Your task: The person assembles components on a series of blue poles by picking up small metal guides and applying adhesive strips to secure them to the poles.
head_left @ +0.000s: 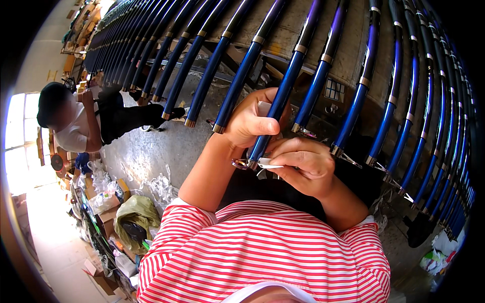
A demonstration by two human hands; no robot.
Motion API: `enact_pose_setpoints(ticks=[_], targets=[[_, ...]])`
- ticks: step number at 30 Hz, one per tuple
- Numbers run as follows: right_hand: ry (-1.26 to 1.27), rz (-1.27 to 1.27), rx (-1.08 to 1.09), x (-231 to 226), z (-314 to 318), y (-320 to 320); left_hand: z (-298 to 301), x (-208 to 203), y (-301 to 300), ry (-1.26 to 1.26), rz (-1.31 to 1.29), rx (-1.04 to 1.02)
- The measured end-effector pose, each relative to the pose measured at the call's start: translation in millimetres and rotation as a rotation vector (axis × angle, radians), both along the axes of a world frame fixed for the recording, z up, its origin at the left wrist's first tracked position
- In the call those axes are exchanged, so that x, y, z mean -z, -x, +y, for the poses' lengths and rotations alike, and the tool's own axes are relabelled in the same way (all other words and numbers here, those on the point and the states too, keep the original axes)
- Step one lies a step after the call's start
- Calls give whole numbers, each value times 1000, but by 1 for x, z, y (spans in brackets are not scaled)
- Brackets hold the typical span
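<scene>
A glossy blue rod [284,93], one of a long row, points down toward me with its end between my hands. My left hand [247,121] is closed around it near that end, the thumb lying across the top. A white piece [263,108] shows between this hand and the rod. Beside the rod's tip, my right hand [305,164] pinches a small white strip [269,164] between thumb and fingers. A shiny purplish ring [239,163] sticks out at the left of the tip.
Neighbouring blue rods [318,88] with metal bands hang over the edge of a worktable [283,25] on both sides. Small wire rings [351,160] project from several ends. At the left stands another person [78,118]. Boxes, plastic and a green sack [136,217] lie lower left.
</scene>
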State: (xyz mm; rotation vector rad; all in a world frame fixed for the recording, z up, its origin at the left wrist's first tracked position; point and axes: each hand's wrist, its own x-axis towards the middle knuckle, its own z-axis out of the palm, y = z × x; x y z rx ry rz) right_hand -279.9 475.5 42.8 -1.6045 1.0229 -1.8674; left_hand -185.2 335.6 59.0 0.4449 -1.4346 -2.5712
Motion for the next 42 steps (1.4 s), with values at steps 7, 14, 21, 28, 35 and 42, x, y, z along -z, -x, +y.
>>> enact_pose_setpoints(ticks=[7,14,21,28,35,42], targets=[[19,52,239,-2,14,-5,-1,21,2,-298,140,-39],[12,9,240,2,30,3,-12,59,22,-766,466,119],[46,7,253,8,40,9,14,40,61,-708,391,136],[-29,-15,267,10,48,16,23,46,40,-672,362,201],[-50,-81,191,13,47,13,29,46,25,-692,368,175],[-38,-84,135,12,43,13,30,40,23,-614,306,127]])
